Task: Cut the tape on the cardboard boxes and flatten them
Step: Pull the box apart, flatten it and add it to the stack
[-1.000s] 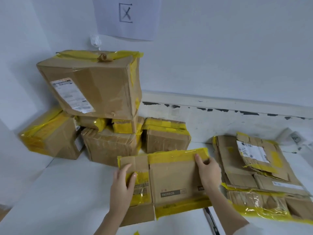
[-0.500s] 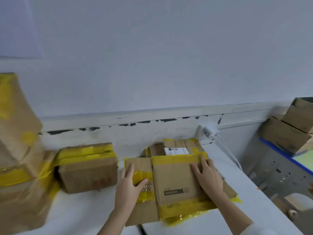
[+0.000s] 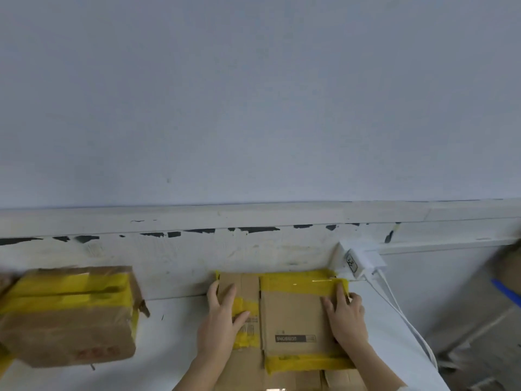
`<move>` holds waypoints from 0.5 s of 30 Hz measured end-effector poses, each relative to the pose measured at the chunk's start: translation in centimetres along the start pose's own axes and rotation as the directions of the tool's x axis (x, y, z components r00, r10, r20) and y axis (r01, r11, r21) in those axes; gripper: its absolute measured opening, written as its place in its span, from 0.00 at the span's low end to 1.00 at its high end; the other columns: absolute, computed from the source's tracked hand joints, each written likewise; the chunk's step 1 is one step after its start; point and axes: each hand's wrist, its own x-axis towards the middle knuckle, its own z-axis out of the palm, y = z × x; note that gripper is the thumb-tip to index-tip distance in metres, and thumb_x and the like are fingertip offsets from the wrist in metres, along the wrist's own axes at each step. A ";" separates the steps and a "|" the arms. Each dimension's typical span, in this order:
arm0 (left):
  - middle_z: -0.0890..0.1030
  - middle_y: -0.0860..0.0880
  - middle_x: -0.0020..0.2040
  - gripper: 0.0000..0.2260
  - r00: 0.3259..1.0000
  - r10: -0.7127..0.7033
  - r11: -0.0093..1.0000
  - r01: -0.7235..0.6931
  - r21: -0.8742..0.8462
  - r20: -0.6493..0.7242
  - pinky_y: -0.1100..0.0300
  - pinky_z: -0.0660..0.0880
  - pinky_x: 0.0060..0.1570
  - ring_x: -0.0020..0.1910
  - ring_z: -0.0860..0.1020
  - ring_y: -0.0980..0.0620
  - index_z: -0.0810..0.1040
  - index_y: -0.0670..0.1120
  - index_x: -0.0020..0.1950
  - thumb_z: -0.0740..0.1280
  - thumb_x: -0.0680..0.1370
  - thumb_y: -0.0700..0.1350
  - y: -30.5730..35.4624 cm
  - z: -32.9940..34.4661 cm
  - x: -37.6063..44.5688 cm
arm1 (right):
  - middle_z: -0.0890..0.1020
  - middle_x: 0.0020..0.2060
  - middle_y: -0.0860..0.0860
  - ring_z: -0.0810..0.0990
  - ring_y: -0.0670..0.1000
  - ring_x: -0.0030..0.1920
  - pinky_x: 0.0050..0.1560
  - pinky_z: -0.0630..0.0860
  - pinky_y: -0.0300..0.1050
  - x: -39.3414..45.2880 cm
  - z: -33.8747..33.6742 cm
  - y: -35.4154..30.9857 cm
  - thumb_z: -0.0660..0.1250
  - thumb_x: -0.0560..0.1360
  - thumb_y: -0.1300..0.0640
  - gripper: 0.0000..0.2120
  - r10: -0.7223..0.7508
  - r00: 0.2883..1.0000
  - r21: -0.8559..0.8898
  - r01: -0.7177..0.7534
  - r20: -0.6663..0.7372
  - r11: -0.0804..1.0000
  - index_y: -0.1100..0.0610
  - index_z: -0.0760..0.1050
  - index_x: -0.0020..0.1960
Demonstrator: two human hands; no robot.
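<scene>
A flattened cardboard box (image 3: 293,314) with yellow tape strips lies on the white table, on top of other flattened cardboard (image 3: 332,379) near the wall. My left hand (image 3: 218,323) rests on its left part, thumb at the left edge, fingers over a yellow tape patch. My right hand (image 3: 345,317) rests on its right edge, fingers straight and pointing toward the far tape strip (image 3: 298,283). A taped, unflattened box (image 3: 70,317) stands at the left.
The white table (image 3: 169,342) ends at a scuffed white wall ledge (image 3: 197,249). A white power adapter (image 3: 358,262) with cables sits at the back right of the flattened pile. Blurred furniture and a box edge show at the far right.
Both hands carried the flattened box to the right and set it on the pile of flattened cardboard by the wall. The view swung right, leaving the stacked boxes out of frame.
</scene>
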 end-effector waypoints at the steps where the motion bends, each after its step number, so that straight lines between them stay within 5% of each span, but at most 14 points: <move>1: 0.43 0.48 0.76 0.26 1.000 0.009 0.997 -0.008 0.080 -0.012 0.63 0.72 0.55 0.66 0.67 0.52 0.55 0.56 0.75 0.57 0.79 0.59 0.3 0.5 0.1 | 0.56 0.71 0.58 0.60 0.60 0.70 0.64 0.66 0.54 0.4 0.2 -0.1 0.49 0.80 0.42 0.28 -0.010 1.000 -0.029 0.009 -0.009 1.000 0.51 0.49 0.76; 4: 0.40 0.51 0.78 0.23 0.999 0.028 0.961 -0.032 0.276 0.018 0.53 0.58 0.70 0.74 0.52 0.44 0.53 0.57 0.76 0.52 0.82 0.56 1.2 2.0 0.0 | 0.49 0.76 0.57 0.54 0.60 0.73 0.69 0.59 0.54 0.6 0.9 -1.1 0.46 0.81 0.44 0.28 -0.017 0.999 -0.185 0.010 -0.036 0.983 0.55 0.46 0.77; 6: 0.40 0.52 0.78 0.24 0.995 0.028 0.965 -0.052 0.257 0.097 0.48 0.48 0.74 0.76 0.43 0.46 0.48 0.52 0.78 0.47 0.82 0.55 1.8 3.2 -0.2 | 0.42 0.77 0.55 0.44 0.58 0.76 0.73 0.50 0.57 0.4 1.6 -1.8 0.44 0.81 0.44 0.29 -0.042 0.999 -0.255 0.033 -0.029 0.966 0.56 0.43 0.77; 9: 0.33 0.49 0.76 0.33 0.979 -0.070 0.976 0.028 0.217 0.189 0.41 0.38 0.71 0.75 0.35 0.47 0.37 0.50 0.77 0.43 0.78 0.65 2.2 5.2 -0.2 | 0.35 0.76 0.51 0.35 0.57 0.75 0.70 0.42 0.66 -0.3 2.9 -1.6 0.41 0.78 0.35 0.33 -0.192 0.978 -0.328 0.208 0.081 0.922 0.48 0.36 0.76; 11: 0.26 0.49 0.71 0.35 0.976 -0.071 0.974 0.023 0.227 0.205 0.35 0.37 0.68 0.74 0.32 0.43 0.28 0.56 0.71 0.43 0.74 0.71 2.2 6.3 -0.1 | 0.31 0.74 0.48 0.34 0.59 0.75 0.68 0.41 0.69 -0.5 3.6 -0.9 0.29 0.69 0.28 0.35 -0.254 0.955 -0.361 0.293 0.152 0.886 0.41 0.26 0.71; 13: 0.30 0.50 0.73 0.34 0.987 -0.012 0.964 -0.032 0.264 0.163 0.30 0.43 0.66 0.75 0.39 0.39 0.31 0.60 0.72 0.45 0.74 0.71 2.4 6.4 -0.4 | 0.29 0.72 0.48 0.34 0.60 0.74 0.69 0.41 0.70 -0.5 4.0 -0.4 0.15 0.56 0.27 0.40 -0.255 0.953 -0.392 0.300 0.163 0.870 0.40 0.22 0.67; 15: 0.58 0.48 0.76 0.30 0.995 0.044 0.953 -0.069 0.296 0.090 0.27 0.62 0.58 0.71 0.63 0.34 0.60 0.59 0.74 0.50 0.73 0.67 2.7 5.9 -0.7 | 0.31 0.74 0.48 0.34 0.60 0.75 0.69 0.41 0.70 -0.5 4.5 -0.2 0.10 0.52 0.30 0.43 -0.231 0.959 -0.413 0.280 0.165 0.867 0.41 0.22 0.66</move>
